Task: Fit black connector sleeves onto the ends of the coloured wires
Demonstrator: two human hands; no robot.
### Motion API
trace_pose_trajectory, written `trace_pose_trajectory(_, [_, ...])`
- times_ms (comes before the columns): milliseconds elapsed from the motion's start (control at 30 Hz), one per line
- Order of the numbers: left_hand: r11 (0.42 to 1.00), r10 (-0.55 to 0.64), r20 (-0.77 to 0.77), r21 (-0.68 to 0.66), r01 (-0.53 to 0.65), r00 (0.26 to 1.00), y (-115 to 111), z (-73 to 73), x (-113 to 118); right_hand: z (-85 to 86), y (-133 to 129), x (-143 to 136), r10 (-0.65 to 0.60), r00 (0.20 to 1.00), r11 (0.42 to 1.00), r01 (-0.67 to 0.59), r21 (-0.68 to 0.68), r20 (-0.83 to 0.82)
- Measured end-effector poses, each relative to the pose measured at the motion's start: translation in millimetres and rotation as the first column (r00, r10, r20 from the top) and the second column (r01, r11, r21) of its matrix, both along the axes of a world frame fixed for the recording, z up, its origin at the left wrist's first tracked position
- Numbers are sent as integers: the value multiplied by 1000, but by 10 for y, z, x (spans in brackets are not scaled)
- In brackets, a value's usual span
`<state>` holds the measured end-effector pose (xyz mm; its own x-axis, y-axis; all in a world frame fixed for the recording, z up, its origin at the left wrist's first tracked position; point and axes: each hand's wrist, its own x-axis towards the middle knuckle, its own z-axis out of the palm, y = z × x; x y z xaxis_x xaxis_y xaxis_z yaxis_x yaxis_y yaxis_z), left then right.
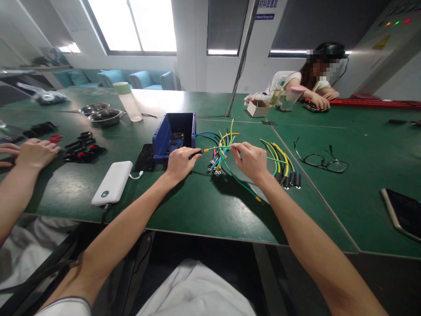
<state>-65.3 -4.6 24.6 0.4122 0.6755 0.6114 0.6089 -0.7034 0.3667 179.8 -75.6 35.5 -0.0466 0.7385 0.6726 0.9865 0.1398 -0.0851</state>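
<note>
Between my two hands a thin green-and-yellow wire [215, 148] is held roughly level above the table. My left hand [180, 164] is closed on a small black sleeve-like piece [196, 154] at the wire's left end, close to a yellow collar. The fingertips of my right hand [251, 160] pinch the same wire farther right. Behind and below it lies a bundle of blue, yellow and green wires [215, 164] with metal ring terminals. Right of my right hand, several wires with black sleeves [291, 179] lie together. Another green wire [241, 183] runs under my right wrist.
A blue bin [158, 145] with dark parts stands behind my left hand. Left are a white power bank [112, 183], black parts [83, 153] and a co-worker's hands [36, 153]. Glasses [324, 162] and a phone [403, 215] lie right. Another person sits across, near a metal pole [241, 61].
</note>
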Motion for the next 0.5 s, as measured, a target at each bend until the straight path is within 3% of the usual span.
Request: trace_pose_trajectory(500, [994,-113,49,-4,113,992,-13,5,-7,-14,1,-19,26,999,1000,-26,-9,-40])
